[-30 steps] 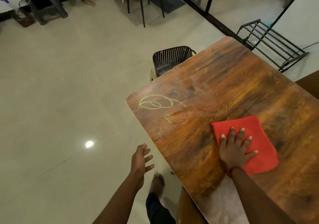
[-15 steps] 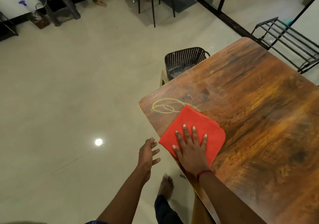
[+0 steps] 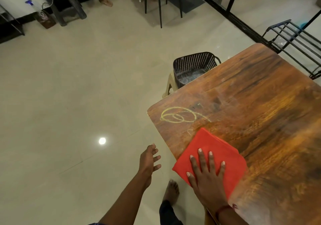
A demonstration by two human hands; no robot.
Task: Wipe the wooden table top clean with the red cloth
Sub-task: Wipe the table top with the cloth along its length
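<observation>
Red cloth [image 3: 214,152] under right hand [image 3: 207,179]

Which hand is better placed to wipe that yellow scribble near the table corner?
Right: the right hand presses the red cloth just short of the yellow scribble; the left hand hangs empty beside the table.

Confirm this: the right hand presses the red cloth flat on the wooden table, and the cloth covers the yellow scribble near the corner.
Wrong on one point. In the head view the right hand presses the red cloth flat on the wooden table, but the yellow scribble near the corner lies uncovered, just beyond the cloth's far tip.
</observation>
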